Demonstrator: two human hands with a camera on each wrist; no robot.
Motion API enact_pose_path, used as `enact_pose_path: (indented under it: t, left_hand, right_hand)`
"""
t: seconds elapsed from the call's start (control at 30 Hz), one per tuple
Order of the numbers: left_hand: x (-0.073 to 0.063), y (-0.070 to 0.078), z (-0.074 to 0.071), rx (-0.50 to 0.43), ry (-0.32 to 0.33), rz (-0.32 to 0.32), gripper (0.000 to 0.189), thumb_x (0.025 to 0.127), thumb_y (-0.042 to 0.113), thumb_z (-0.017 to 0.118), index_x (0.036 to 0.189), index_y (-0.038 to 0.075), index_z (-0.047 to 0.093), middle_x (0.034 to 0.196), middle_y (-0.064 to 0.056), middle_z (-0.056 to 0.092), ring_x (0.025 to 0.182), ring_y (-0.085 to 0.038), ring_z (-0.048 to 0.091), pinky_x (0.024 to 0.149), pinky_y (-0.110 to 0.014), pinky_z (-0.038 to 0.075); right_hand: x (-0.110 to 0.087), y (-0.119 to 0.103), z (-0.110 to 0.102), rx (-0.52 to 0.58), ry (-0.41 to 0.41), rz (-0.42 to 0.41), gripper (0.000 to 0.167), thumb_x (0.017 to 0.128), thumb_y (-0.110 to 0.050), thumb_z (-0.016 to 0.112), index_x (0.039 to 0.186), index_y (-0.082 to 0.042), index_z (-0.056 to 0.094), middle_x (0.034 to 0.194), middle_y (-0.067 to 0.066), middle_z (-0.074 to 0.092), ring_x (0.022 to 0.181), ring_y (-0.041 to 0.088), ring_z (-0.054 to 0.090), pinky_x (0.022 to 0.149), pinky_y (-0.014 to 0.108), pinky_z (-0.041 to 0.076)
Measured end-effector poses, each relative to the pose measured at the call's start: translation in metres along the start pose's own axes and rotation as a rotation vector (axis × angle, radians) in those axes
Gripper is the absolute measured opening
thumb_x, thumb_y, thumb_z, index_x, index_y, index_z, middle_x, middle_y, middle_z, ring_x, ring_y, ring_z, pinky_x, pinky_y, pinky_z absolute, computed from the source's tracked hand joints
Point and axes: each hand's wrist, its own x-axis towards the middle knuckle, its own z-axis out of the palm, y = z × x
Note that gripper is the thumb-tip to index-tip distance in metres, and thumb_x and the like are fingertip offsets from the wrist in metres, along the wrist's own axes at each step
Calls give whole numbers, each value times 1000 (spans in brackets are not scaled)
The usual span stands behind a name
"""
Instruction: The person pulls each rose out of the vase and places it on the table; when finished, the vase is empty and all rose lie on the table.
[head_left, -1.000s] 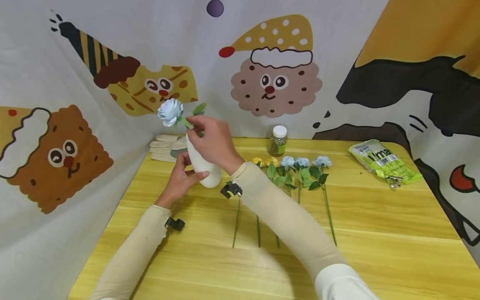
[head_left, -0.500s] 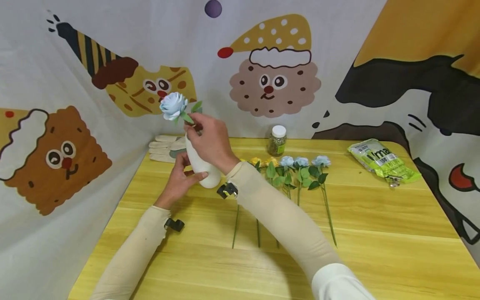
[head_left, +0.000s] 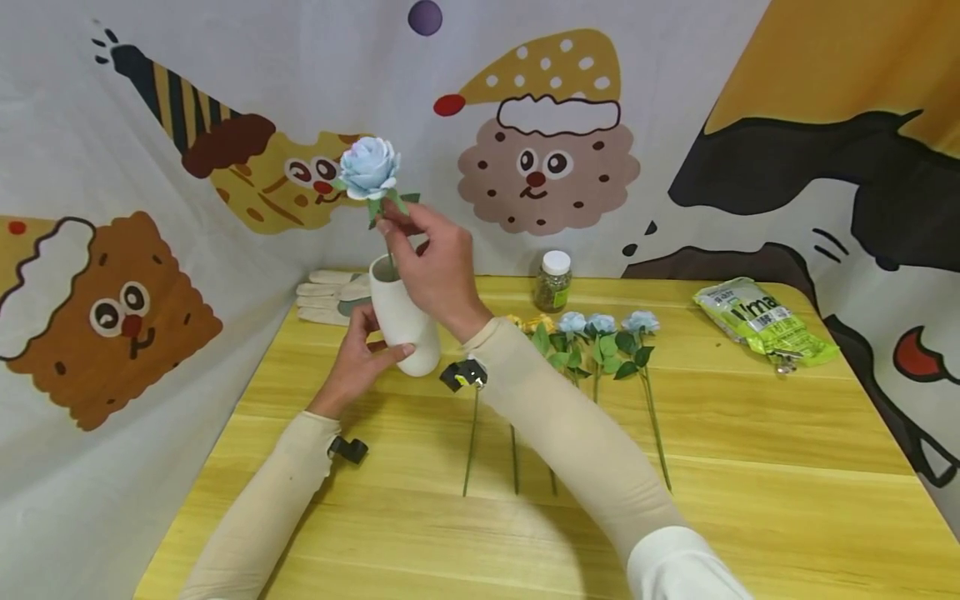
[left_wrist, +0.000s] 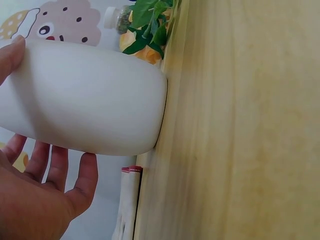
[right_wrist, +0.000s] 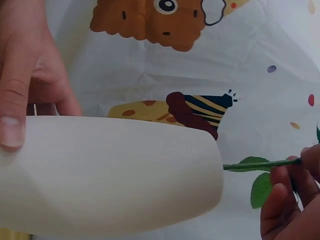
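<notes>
My left hand [head_left: 362, 358] grips the lower part of a white vase [head_left: 405, 321], thumb on the near side and fingers round the far side. The left wrist view shows the vase [left_wrist: 90, 95] with its base at the wooden table. Above its mouth, my right hand [head_left: 438, 258] pinches the stem of a light blue artificial rose [head_left: 371, 169] just under the bloom. In the right wrist view the green stem [right_wrist: 245, 165] runs into the vase opening, with leaves beside it. The stem's lower end is hidden inside the vase.
Several blue and yellow artificial roses [head_left: 600, 323] lie on the table [head_left: 750, 467] right of the vase. A white-capped jar [head_left: 554, 283] stands behind them. A green and white bag [head_left: 765, 321] lies at the far right. Pale gloves [head_left: 324, 302] lie behind the vase, left.
My right hand has risen slightly, and the blue rose has moved up and right, now more upright over the vase mouth. The left hand keeps its grip on the vase.
</notes>
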Motion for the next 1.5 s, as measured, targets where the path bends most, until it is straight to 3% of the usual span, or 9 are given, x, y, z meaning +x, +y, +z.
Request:
enact_pose_path:
  t: [0.33,0.53,0.67,0.8,1.0,1.27,1.5]
  left_hand:
    - [-1,1,0,-10,6,-6,71,91,20,84,144,13,38,138,-11,50,125,-23,50,108,-54,48]
    - [-1,3,0,-18,11,-11,74,89,20,86,144,11,37,137,-11,50,125,-23,50,108,-53,47]
    - [-1,4,1,-25,12,-13,74,88,18,86,144,11,38,136,-10,50,123,-23,50,107,-49,49]
    - [-2,4,1,-32,10,-17,74,88,18,86,144,10,38,135,-9,50,123,-23,50,106,-47,49]
    - [-2,3,2,-27,8,-7,73,89,18,85,145,10,37,136,-9,49,124,-23,49,107,-45,49]
    - [-2,-1,1,-20,9,7,72,90,18,85,145,11,38,136,-9,50,124,-23,50,103,-32,53]
    - [-2,1,2,-26,7,15,73,90,18,85,145,11,38,136,-10,50,125,-28,49,102,-30,52]
  right_hand:
    - [3,3,-16,191,153,3,22,102,-9,70,121,1,69,111,17,78,92,21,71,64,24,53]
    - [2,10,-29,309,293,-28,29,100,-1,69,126,7,60,107,26,73,91,12,71,68,22,55]
    - [-1,15,-39,369,399,-31,33,99,1,70,129,6,58,103,14,74,89,10,71,68,22,56]
    - [-5,19,-48,429,484,-5,31,99,0,69,129,0,57,101,-4,74,80,11,69,57,22,50]
    - [-11,17,-66,518,571,7,29,101,-1,66,128,-6,55,102,-1,75,77,14,71,49,23,49]
    - [-15,14,-96,526,595,2,29,102,-2,66,129,-4,53,100,5,75,74,21,71,45,25,48]
    - [-30,28,-128,503,560,71,26,102,-5,66,126,-8,56,96,6,72,71,20,70,45,25,47]
